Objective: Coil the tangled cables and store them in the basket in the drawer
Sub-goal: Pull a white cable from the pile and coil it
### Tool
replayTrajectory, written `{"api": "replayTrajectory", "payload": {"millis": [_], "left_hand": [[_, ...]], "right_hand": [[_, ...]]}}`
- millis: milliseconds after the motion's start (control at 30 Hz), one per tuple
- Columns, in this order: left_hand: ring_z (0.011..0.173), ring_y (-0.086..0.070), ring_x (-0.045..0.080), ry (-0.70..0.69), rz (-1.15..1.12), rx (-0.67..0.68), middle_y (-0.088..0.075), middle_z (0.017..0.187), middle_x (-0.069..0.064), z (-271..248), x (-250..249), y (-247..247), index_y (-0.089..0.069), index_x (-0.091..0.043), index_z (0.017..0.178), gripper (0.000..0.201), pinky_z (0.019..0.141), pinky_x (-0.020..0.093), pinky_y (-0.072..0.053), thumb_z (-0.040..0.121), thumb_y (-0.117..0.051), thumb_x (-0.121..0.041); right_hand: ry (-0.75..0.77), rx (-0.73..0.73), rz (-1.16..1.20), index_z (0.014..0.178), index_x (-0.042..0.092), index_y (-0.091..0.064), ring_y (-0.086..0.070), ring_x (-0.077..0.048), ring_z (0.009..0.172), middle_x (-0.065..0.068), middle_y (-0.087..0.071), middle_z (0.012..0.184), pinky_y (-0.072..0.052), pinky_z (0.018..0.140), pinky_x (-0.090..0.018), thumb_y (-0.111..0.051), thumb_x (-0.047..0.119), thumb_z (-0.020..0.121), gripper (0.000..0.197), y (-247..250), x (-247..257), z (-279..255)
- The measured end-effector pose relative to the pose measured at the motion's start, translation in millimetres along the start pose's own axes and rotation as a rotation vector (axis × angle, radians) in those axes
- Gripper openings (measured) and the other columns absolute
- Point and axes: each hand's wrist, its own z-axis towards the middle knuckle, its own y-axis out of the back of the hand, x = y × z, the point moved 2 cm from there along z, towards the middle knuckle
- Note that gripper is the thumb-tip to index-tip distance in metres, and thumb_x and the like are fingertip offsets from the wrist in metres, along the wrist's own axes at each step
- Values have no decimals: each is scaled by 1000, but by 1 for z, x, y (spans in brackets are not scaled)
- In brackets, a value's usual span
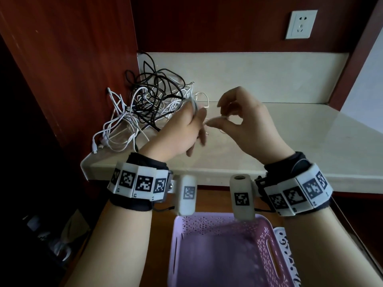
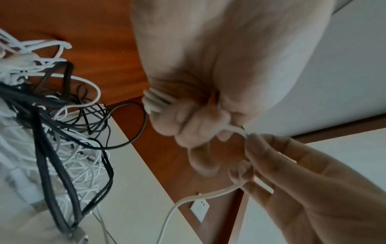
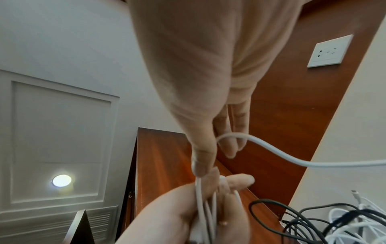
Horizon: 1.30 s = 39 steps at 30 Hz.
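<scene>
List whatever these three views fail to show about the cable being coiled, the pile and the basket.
- White cable: its far end runs off the right wrist view's right edge.
- Loop count in the left hand: fingers cover it in the head view; motion blur in the left wrist view.
- Right hand: its pinch is blurred in the left wrist view.
- Tangled pile: number of cables undecidable, strands overlap.
- Purple basket: near part cut by the head view's bottom edge.

Cable tangle [image 1: 149, 104] crowds the countertop's [image 1: 290, 129] left corner.

A pale stone counter [image 1: 290, 146] carries a tangle of black and white cables [image 1: 149, 106] at its left corner.
</scene>
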Motion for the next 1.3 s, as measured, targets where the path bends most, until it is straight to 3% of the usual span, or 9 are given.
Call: {"api": "replayTrajectory", "payload": {"millis": [167,400,600,800,933,1033,1100,1200,1300], "left_hand": [[29,-20,6,206,-106,257,-29,43,-3,-11,-6,6,-45,-4,83,41,32,14,-16,101,-32,-39],[33,-22,8,206,-22,586,-32,44,0,-21,-3,16,-39,-10,72,33,32,16,-20,97,-43,-31],[31,-18,10,15,-316,399,-31,43,0,-21,-13,26,-45,-11,68,38,34,12,-15,99,-34,-29],[29,-15,6,-95,-553,138,-28,40,-4,-13,-11,29,-35,-8,71,34,36,12,-11,101,-32,-24],[30,-16,8,-15,-454,9,-28,42,-3,-11,-4,31,-39,-9,76,30,37,21,-8,102,-33,-24],[32,-19,8,73,-363,7,-30,44,-2,-7,5,26,-42,-5,83,30,35,19,-12,103,-35,-27],[33,-20,9,109,-336,26,-31,46,0,-5,10,21,-45,-1,91,31,33,16,-16,102,-36,-28],[33,-20,9,137,-319,45,-31,47,1,-3,13,16,-46,-1,94,31,32,16,-17,102,-36,-29],[33,-19,10,153,-316,45,-31,45,-1,-1,13,14,-45,-4,93,29,33,15,-16,103,-35,-29]], "right_hand": [[22,173,41,92,15,-54,-56,-8,79,7,-51,91,-43,76,-10,-70,-2,77,28,-8,-10,-4],[-126,230,82,91,10,-55,-61,-9,82,1,-61,89,-43,73,-7,-69,-1,77,22,-25,-16,-9],[-226,323,2,81,6,-69,-48,-2,59,2,-61,70,-35,58,-9,-68,21,86,16,-34,-28,-15],[-483,445,-200,78,14,-62,-54,-10,58,0,-61,75,-45,62,-24,-54,8,90,15,-33,-68,-24],[-628,16,-194,88,6,-68,-61,-4,59,-10,-66,76,-42,56,-15,-46,-1,89,22,-9,-82,-16],[-356,-525,-315,107,-7,-64,-60,-29,98,-22,-63,107,-37,82,-10,-43,-5,89,27,14,-69,-12],[-123,-676,-361,115,-10,-59,-50,-29,115,-27,-52,126,-36,97,-11,-38,-7,89,33,21,-56,-12],[-85,-532,-364,119,-9,-57,-46,-34,127,-25,-39,142,-36,106,-25,-37,-9,89,36,24,-56,-8],[-415,-149,-367,125,-3,-56,-44,-28,131,-16,-40,146,-31,104,-22,-40,-5,92,37,18,-69,-9]]}}
